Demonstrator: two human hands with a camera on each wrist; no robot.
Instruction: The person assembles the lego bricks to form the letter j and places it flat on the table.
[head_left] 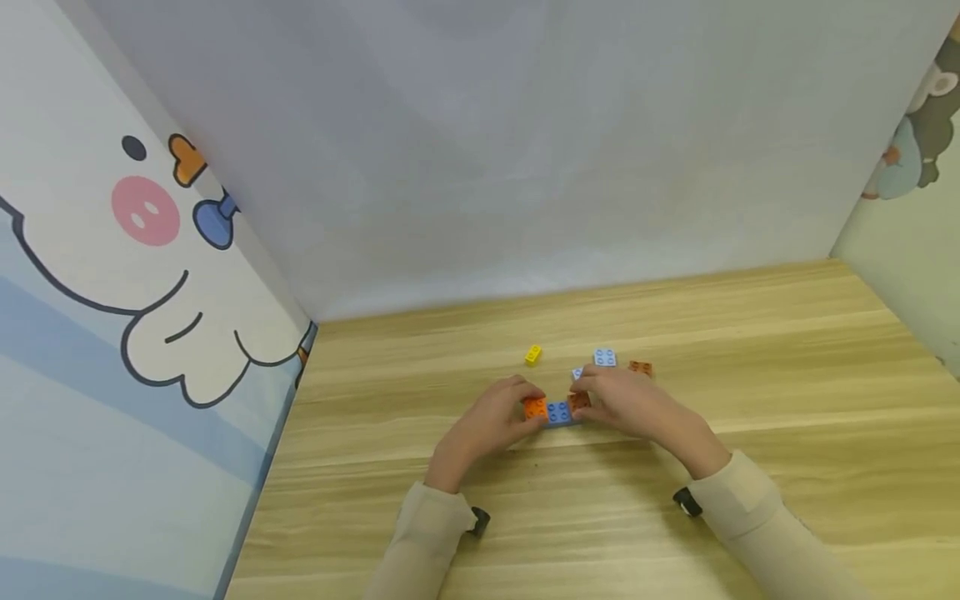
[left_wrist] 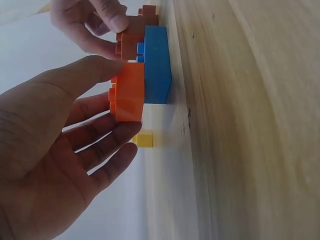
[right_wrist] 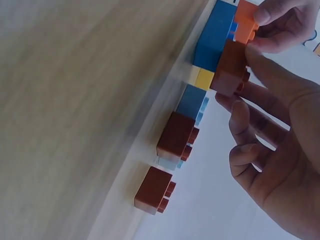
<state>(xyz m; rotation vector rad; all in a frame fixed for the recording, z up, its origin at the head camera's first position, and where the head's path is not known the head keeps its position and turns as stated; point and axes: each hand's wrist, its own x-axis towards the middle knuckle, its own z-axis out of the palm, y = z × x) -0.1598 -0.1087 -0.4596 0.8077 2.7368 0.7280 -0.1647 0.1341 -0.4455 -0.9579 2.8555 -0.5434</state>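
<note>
A long blue brick [head_left: 558, 414] lies on the table between both hands. My left hand [head_left: 489, 422] pinches an orange brick [left_wrist: 130, 92] between thumb and fingers, at the blue brick's left end, overhanging it. At the other end, my right hand [head_left: 633, 402] pinches a brown brick [right_wrist: 230, 67], which also juts past the blue one. Blue studs show between the two upper bricks. Whether either upper brick is fully pressed down, I cannot tell. The fingers partly cover both in the head view.
Behind the hands stand a small yellow brick [head_left: 533, 356], a light blue brick [head_left: 604, 357], another light blue brick [head_left: 577, 373] partly covered, and a brown brick [head_left: 641, 367]. The right wrist view shows one more brown brick [right_wrist: 176, 135]. A pale wall [head_left: 570, 167] rises behind the table.
</note>
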